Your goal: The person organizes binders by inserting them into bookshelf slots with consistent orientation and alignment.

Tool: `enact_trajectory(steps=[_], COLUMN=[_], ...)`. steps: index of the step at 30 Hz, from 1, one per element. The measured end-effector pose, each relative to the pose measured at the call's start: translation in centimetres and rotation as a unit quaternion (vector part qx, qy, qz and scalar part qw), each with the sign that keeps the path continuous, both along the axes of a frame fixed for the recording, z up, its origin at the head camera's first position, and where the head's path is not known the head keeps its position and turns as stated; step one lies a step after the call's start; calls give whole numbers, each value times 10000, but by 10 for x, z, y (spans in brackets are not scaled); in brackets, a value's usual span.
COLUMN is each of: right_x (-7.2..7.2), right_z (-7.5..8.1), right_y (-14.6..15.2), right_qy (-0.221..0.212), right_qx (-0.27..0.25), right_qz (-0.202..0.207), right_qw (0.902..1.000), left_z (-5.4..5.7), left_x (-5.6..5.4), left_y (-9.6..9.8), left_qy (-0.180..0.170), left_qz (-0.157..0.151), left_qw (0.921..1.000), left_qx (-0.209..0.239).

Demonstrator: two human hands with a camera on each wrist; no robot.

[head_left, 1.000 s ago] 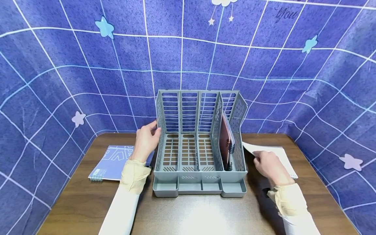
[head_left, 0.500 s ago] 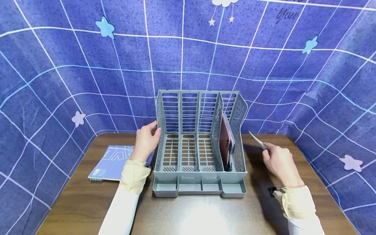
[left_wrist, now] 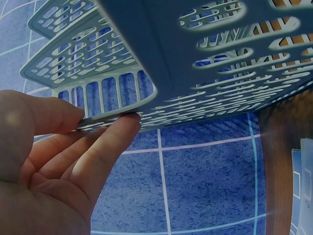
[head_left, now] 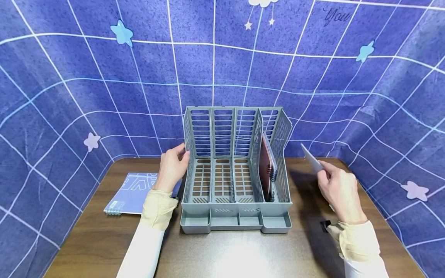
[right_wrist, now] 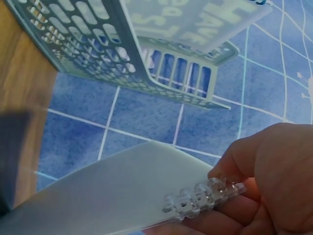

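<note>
A grey desktop file rack (head_left: 236,208) with upright dividers and small front trays stands mid-table. My left hand (head_left: 172,166) pinches the edge of its left side panel; thumb and fingers lie on either side of that edge in the left wrist view. To the right of the rack, my right hand (head_left: 341,193) holds a white spiral notebook (head_left: 311,158) on a slant. The right wrist view shows the notebook's clear plastic coil (right_wrist: 198,196) between thumb and fingers. Spiral notebooks (head_left: 267,166), one with a dark red cover, stand in the rack's rightmost compartment.
A blue spiral notebook (head_left: 128,193) lies flat on the brown wooden table (head_left: 83,239), left of the rack and partly behind the left forearm. A blue gridded cloth (head_left: 149,96) with stars hangs behind the table. The rack's other three compartments hold nothing.
My right hand has raised the white notebook from lying on the table to a steep slant and shifted slightly right and toward me. The left hand stays at the rack.
</note>
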State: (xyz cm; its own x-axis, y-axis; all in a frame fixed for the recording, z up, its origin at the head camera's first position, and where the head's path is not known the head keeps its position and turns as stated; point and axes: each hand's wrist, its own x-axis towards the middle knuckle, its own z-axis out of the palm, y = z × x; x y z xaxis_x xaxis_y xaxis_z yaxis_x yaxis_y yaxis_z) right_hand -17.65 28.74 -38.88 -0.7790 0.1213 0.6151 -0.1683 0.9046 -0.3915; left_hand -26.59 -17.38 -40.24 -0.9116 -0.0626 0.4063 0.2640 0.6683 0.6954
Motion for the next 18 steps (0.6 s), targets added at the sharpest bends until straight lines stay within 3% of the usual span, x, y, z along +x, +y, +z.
enact_trajectory(steps=[18], right_x=[10], right_z=[15], right_y=[-13], right_qy=[615], right_qx=[-582], right_qz=[-209], right_qw=[9962], left_z=[-1], left_x=[0], left_y=[0], left_qy=[-36], left_qz=[-15], left_qw=[10000], left_qx=[15])
